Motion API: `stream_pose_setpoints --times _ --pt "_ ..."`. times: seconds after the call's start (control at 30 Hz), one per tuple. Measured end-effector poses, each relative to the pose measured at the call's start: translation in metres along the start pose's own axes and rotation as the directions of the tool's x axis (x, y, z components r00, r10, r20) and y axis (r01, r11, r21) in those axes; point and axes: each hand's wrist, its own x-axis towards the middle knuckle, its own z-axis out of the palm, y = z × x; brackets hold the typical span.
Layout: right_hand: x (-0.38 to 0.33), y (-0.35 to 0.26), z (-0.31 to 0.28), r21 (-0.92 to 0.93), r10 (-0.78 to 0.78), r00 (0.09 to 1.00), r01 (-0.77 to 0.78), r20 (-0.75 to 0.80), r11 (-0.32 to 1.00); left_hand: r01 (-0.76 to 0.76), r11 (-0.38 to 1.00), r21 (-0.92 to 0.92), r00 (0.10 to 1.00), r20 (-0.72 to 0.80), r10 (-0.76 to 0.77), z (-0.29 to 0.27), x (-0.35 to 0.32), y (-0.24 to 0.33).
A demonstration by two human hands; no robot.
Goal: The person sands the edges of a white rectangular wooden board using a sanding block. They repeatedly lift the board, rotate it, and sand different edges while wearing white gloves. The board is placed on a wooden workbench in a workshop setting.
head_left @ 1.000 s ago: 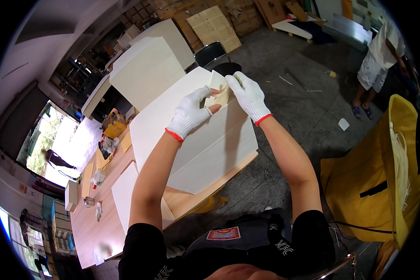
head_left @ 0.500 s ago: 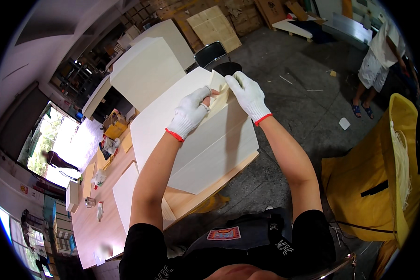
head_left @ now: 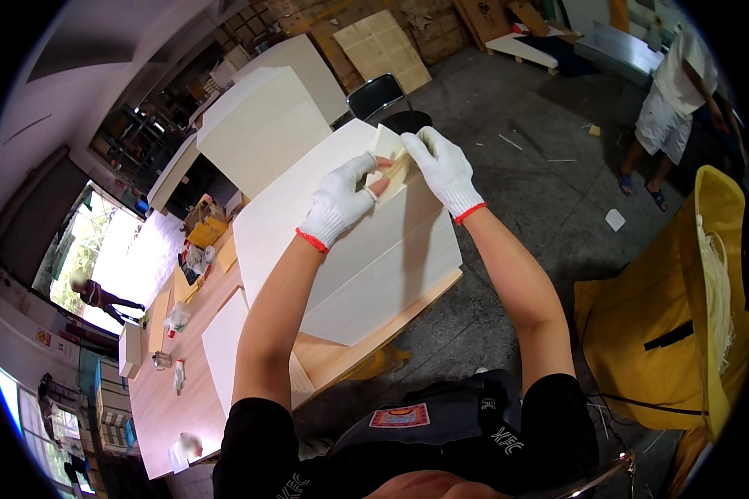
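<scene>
A stack of white boards or panels (head_left: 374, 270) stands on the wooden table in front of me, its layered side facing me. At its far right corner is a folded cream-coloured strip (head_left: 397, 173), sheet-like; its material I cannot make out. My left hand (head_left: 339, 200), in a white knit glove with bare thumb and index fingertips, rests at the strip's left side, thumb and index finger apart. My right hand (head_left: 445, 172), gloved in white with a red cuff, is closed at the strip's right edge; its fingertips are partly hidden behind the corner.
More white blocks (head_left: 262, 125) stand beyond the stack, near a black chair (head_left: 379, 98). The wooden table (head_left: 160, 416) holds bottles, a metal cup and scraps. A yellow bag (head_left: 641, 333) with white strands stands at right. One person (head_left: 670, 108) stands far right, another (head_left: 100, 295) left.
My left thumb and index finger have spread apart, showing more of the strip between them. My right hand has barely moved. The person at left has shifted closer to the table.
</scene>
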Motion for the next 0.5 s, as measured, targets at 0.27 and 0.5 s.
stream_pose_setpoints --times 0.27,0.5 --pt "0.002 0.004 0.005 -0.021 -0.024 1.0 0.024 -0.02 1.0 -0.053 0.999 -0.007 0.998 -0.026 0.053 0.001 0.001 -0.006" --pt "0.002 0.007 0.005 -0.026 -0.019 0.999 0.018 -0.032 0.999 0.023 0.998 -0.054 1.0 -0.006 -0.023 0.007 0.002 -0.005"
